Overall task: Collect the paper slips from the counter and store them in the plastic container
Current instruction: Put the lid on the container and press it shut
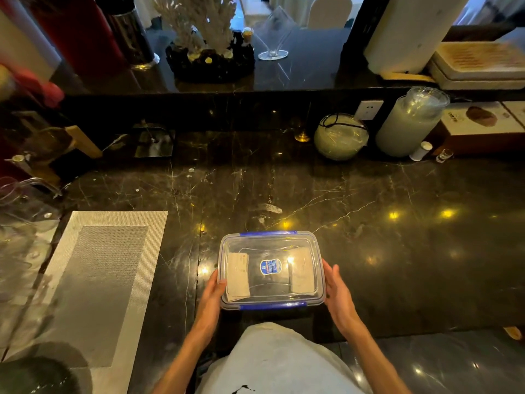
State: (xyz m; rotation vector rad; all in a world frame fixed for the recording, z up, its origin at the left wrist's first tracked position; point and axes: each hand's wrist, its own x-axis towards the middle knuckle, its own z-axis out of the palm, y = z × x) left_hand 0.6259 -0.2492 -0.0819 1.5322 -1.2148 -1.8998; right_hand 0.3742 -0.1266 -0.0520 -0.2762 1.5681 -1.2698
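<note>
A clear plastic container (271, 243) with blue clips and its lid on rests near the front edge of the dark marble counter (369, 237). Through the lid I see one stack of paper slips (238, 275) at its left end and another stack (302, 270) at its right end. A blue label sits on the middle of the lid. My left hand (214, 291) holds the container's left side, thumb on the lid's edge. My right hand (338, 291) presses flat against its right side.
A grey woven placemat (96, 280) lies to the left. Glassware (25, 217) stands at the far left. At the back right are a round glass jar (341, 136), a tall lidded jar (409, 123), a small white bottle (421, 150) and a shot glass (444, 155).
</note>
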